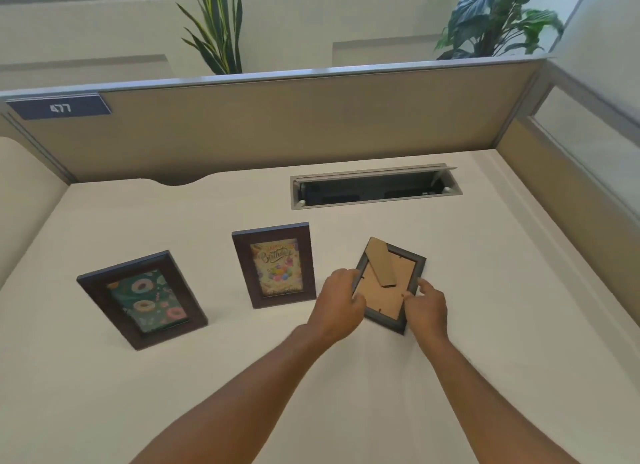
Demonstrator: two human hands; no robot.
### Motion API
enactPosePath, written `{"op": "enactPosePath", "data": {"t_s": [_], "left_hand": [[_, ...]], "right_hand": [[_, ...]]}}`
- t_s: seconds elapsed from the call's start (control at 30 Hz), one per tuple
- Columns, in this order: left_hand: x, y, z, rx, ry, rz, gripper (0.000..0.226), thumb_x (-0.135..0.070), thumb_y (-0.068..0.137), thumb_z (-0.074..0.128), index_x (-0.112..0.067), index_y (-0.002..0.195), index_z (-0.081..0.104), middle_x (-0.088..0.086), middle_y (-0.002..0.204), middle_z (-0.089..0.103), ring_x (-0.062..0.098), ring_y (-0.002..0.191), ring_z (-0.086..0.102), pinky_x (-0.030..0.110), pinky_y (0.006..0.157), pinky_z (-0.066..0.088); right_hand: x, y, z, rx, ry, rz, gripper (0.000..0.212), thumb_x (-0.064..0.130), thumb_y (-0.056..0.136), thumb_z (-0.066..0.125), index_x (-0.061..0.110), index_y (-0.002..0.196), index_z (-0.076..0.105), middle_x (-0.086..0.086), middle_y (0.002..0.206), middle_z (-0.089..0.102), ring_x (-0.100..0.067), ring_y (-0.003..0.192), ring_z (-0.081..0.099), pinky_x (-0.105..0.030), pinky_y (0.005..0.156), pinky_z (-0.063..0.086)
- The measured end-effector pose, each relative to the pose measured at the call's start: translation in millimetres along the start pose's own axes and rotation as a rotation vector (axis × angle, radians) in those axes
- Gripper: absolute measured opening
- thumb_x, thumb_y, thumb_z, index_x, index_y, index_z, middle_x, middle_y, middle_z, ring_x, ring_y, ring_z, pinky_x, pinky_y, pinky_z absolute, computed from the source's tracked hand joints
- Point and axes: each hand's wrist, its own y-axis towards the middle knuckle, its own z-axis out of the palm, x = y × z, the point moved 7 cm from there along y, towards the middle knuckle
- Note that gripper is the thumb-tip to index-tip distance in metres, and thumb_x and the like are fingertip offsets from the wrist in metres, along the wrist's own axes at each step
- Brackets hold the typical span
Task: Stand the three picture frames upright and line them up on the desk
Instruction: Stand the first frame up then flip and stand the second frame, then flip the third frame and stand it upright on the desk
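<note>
Three dark wooden picture frames are on the cream desk [485, 290]. The doughnut frame [142, 299] stands upright at the left. The birthday frame [275, 264] stands upright in the middle. The third frame [386, 287] lies face down at the right, its brown cardboard back and folded stand showing. My left hand [337, 306] grips its left edge. On the frame's right edge near the lower corner, my right hand [427, 306] holds on.
An open cable tray slot [375, 188] is set into the desk behind the frames. Beige partition walls [277, 127] close the desk at the back and the right. Plants stand beyond the back partition. A "477" label sits on the partition's upper left.
</note>
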Motion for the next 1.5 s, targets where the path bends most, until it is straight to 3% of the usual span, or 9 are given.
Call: {"op": "enactPosePath", "data": {"t_s": [0.13,0.3,0.43,0.53,0.77,0.9,1.1,1.27,1.5], "left_hand": [[7,14,25,0.103,0.147,-0.264,0.03,-0.013,0.085,0.049,-0.008,0.114,0.055,0.014,0.113,0.059,0.032,0.105,0.057,0.047,0.089,0.053],[12,15,39,0.079,0.139,-0.343,0.035,-0.012,0.084,0.05,-0.007,0.118,0.053,0.016,0.115,0.059,0.033,0.107,0.055,0.045,0.09,0.052],[20,13,38,0.044,-0.017,-0.466,0.051,-0.009,0.079,0.054,-0.012,0.13,0.052,0.013,0.116,0.06,0.031,0.101,0.063,0.044,0.085,0.058],[26,11,29,0.012,-0.16,-0.543,0.057,-0.004,0.084,0.057,-0.016,0.139,0.05,0.012,0.121,0.063,0.027,0.098,0.066,0.04,0.08,0.061],[6,14,1,0.07,-0.427,-0.669,0.009,0.003,0.083,0.07,0.0,0.091,0.067,0.018,0.102,0.064,0.033,0.087,0.071,0.037,0.064,0.065],[-1,30,-18,0.066,-0.402,-0.683,0.018,-0.009,0.085,0.07,0.004,0.097,0.069,0.018,0.097,0.067,0.025,0.069,0.073,0.029,0.06,0.062],[3,56,-14,0.148,-0.458,-0.648,0.031,-0.029,0.092,0.068,-0.009,0.115,0.068,0.012,0.114,0.067,0.026,0.1,0.066,0.039,0.088,0.056],[-2,68,-5,0.149,-0.527,-0.629,0.024,-0.025,0.088,0.066,-0.01,0.105,0.075,0.009,0.11,0.068,0.024,0.099,0.061,0.035,0.085,0.048],[-15,84,4,0.023,-0.823,-0.538,0.029,-0.019,0.101,0.047,-0.008,0.108,0.072,0.011,0.117,0.073,0.03,0.117,0.063,0.042,0.1,0.051]], "right_hand": [[-24,-1,2,0.125,0.0,0.093,0.055,0.011,0.092,0.057,0.005,0.144,0.039,-0.015,0.142,0.05,-0.029,0.117,0.054,-0.025,0.085,0.04],[-32,5,-1,0.138,0.016,0.054,0.036,0.006,0.089,0.054,0.006,0.125,0.057,-0.008,0.118,0.063,0.002,0.065,0.045,-0.012,0.053,0.037],[-35,9,-9,0.183,0.106,0.09,0.04,0.003,0.09,0.05,0.01,0.128,0.057,-0.006,0.121,0.064,-0.005,0.079,0.057,-0.031,0.078,0.051],[-37,10,-17,0.271,0.227,0.071,0.046,-0.003,0.093,0.046,0.02,0.13,0.059,-0.001,0.13,0.06,-0.013,0.102,0.061,-0.022,0.083,0.049],[-7,-1,-48,0.378,0.211,-0.445,0.046,-0.015,0.083,0.062,0.017,0.116,0.071,0.009,0.131,0.06,0.0,0.122,0.053,-0.014,0.101,0.04],[12,2,-63,0.244,0.284,-0.576,0.036,-0.01,0.085,0.064,0.014,0.11,0.073,0.002,0.113,0.072,-0.011,0.109,0.065,-0.024,0.097,0.048],[33,9,-69,0.261,0.338,-0.544,0.028,0.012,0.088,0.056,0.031,0.102,0.073,0.008,0.091,0.073,-0.013,0.085,0.067,-0.019,0.078,0.051],[48,21,-75,0.274,0.29,-0.515,0.048,0.004,0.091,0.057,0.05,0.095,0.068,0.023,0.082,0.072,0.004,0.079,0.065,-0.006,0.072,0.046],[69,52,-67,0.31,0.189,-0.462,0.021,0.009,0.095,0.056,0.024,0.103,0.067,0.013,0.082,0.067,0.007,0.068,0.06,-0.006,0.059,0.044]]}}
